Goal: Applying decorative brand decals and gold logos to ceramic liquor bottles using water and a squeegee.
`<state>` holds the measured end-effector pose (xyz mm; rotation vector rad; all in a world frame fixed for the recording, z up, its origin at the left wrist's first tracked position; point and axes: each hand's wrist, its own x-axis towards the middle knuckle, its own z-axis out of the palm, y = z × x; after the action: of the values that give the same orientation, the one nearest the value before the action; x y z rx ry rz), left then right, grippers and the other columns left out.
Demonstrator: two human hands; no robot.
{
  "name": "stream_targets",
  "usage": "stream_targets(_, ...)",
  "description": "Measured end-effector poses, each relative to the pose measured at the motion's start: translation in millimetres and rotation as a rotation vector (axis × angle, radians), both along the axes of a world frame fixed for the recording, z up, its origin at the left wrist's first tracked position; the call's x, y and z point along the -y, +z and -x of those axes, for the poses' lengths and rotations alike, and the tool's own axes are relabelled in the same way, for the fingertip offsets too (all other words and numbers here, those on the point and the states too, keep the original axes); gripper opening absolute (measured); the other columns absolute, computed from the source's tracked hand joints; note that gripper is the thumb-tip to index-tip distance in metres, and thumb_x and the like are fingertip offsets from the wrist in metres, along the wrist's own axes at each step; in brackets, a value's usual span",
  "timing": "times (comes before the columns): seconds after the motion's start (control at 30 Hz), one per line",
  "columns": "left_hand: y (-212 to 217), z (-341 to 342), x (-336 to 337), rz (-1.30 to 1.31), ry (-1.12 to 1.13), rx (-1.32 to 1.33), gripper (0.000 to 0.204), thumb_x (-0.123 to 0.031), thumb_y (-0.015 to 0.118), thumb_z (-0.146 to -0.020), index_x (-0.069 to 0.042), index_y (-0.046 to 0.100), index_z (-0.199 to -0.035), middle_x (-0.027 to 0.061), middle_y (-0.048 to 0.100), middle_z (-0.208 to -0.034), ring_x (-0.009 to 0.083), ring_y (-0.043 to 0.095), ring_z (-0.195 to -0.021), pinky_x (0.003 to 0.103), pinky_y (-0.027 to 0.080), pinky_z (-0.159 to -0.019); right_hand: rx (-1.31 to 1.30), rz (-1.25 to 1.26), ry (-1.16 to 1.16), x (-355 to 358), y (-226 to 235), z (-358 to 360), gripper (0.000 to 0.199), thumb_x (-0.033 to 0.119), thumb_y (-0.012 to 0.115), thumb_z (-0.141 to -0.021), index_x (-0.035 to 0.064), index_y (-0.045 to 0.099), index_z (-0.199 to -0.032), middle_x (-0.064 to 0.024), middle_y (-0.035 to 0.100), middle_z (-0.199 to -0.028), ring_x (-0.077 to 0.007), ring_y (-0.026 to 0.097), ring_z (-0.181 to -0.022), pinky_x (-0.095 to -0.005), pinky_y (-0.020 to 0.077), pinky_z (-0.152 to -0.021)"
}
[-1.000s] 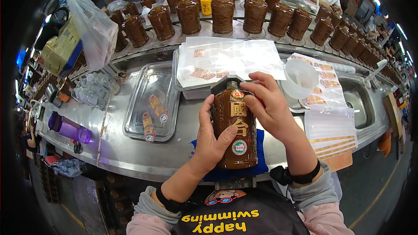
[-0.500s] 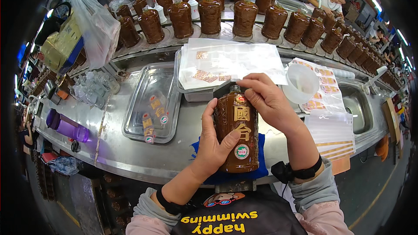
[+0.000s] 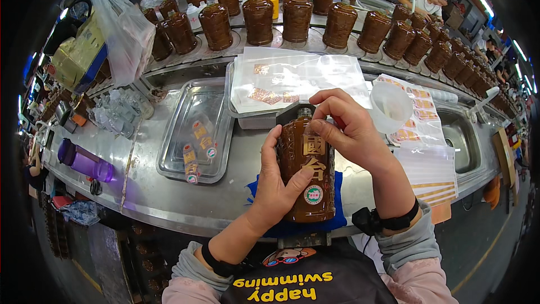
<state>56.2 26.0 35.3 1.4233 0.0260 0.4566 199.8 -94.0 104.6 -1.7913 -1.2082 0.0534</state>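
1. Head view, the step in hand: you are working at the top of a brown ceramic bottle (image 3: 306, 171), which lies tilted in front of your chest over a blue cloth (image 3: 341, 186) at the near edge of the steel counter (image 3: 140, 191). It looks like you are fitting or pressing something at the neck, though the small piece under your fingertips is too hidden to name.

2. Head view, your left hand (image 3: 278, 186): it cradles the bottle's body from the left, palm against the side and thumb laid across the front near the round sticker. The grip is closed around the bottle and carries its weight.

3. Head view, your right hand (image 3: 349, 132): it arches over the neck from the right, wrist raised, with thumb and forefinger pinched together on the bottle's mouth.

4. Head view, the next move, as a judgement: it calls for keeping the bottle steady in your left hand while the right fingertips finish at the neck, with a square, even pressure.

5. Head view, surroundings: a metal tray (image 3: 191, 135) with small labels sits to your left, clear sheets (image 3: 298, 76) lie ahead, and a row of matching bottles (image 3: 315, 17) stands on the belt beyond.
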Motion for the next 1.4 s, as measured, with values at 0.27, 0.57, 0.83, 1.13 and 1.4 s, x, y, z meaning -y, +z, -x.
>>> stream_targets(0.27,1,0,1,0.016,-0.002,-0.015,0.079,-0.020,0.064,-0.090,-0.001,0.012,-0.147,0.0192,0.041,-0.134,0.0239,0.048,-0.121,0.036,0.038,-0.104,0.012,0.046,-0.035,-3,-4,-2,0.010,0.008,0.067,-0.087,0.0033,0.058,-0.089,-0.0048,0.058,-0.110,-0.0075,0.050,-0.075,-0.0216,0.0425,-0.064)
stream_targets(0.57,2,1,0,0.013,-0.003,-0.021,0.079,-0.021,0.063,-0.090,-0.001,0.012,-0.147,0.0200,0.041,-0.135,0.0242,0.048,-0.121,0.036,0.039,-0.104,0.011,0.054,-0.027,-3,-5,-2,0.012,0.009,0.068,-0.086,0.0032,0.058,-0.089,-0.0044,0.058,-0.108,-0.0075,0.050,-0.075,-0.0219,0.0431,-0.065)
stream_targets(0.83,4,2,1,0.043,-0.022,-0.012,0.077,-0.023,0.061,-0.093,-0.001,0.011,-0.147,0.0194,0.041,-0.135,0.0234,0.050,-0.120,0.035,0.041,-0.102,0.081,-0.138,-0.169,4,-8,3,0.014,0.009,0.060,-0.089,0.0036,0.064,-0.101,-0.0120,0.060,-0.104,-0.0290,0.056,-0.098,-0.0369,0.0466,-0.084)
stream_targets(1.13,1,0,-4,0.073,-0.062,0.033,0.075,-0.022,0.059,-0.095,-0.003,0.010,-0.148,0.0186,0.041,-0.137,0.0226,0.050,-0.120,0.034,0.042,-0.102,0.082,-0.032,-0.088,61,-45,74,0.046,0.021,0.068,-0.087,0.0085,0.059,-0.130,-0.0190,0.046,-0.129,-0.0347,0.047,-0.117,-0.0401,0.0417,-0.099)
stream_targets(1.4,0,3,-8,0.126,-0.077,0.025,0.074,-0.026,0.057,-0.096,-0.002,0.010,-0.148,0.0184,0.042,-0.137,0.0226,0.048,-0.123,0.034,0.039,-0.103,0.047,-0.070,-0.079,71,-59,81,0.044,0.024,0.065,-0.088,0.0085,0.059,-0.130,-0.0203,0.046,-0.130,-0.0363,0.046,-0.119,-0.0427,0.0405,-0.100)
